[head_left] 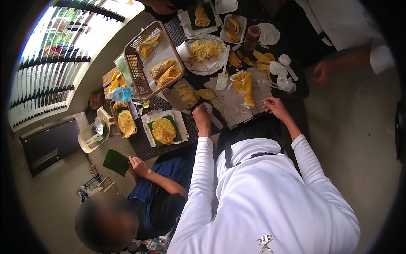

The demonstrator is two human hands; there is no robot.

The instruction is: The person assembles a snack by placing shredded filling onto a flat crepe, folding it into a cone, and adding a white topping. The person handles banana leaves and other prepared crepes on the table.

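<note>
My left hand (202, 120) is closed at the table's near edge, its fingers curled beside a white spoon (216, 122); whether they grip anything is hidden. My right hand (277, 109) is open and empty by the right corner of a grey cardboard sheet (230, 106). On that sheet lies a folded yellow crepe (244, 88) with white filling showing at its top. A white spatula (222, 79) rests at the sheet's left side. Peeled banana pieces (186, 94) lie beyond my left hand.
A brown basket (129, 63) holds folded crepes. Nearby are a plate (198, 70) of shredded yellow cheese, a banana tray (240, 19), banana peels (263, 63) and a water bottle (122, 93). At left, a person holds a banana leaf (115, 162); another person's hand (323, 72) hangs at right.
</note>
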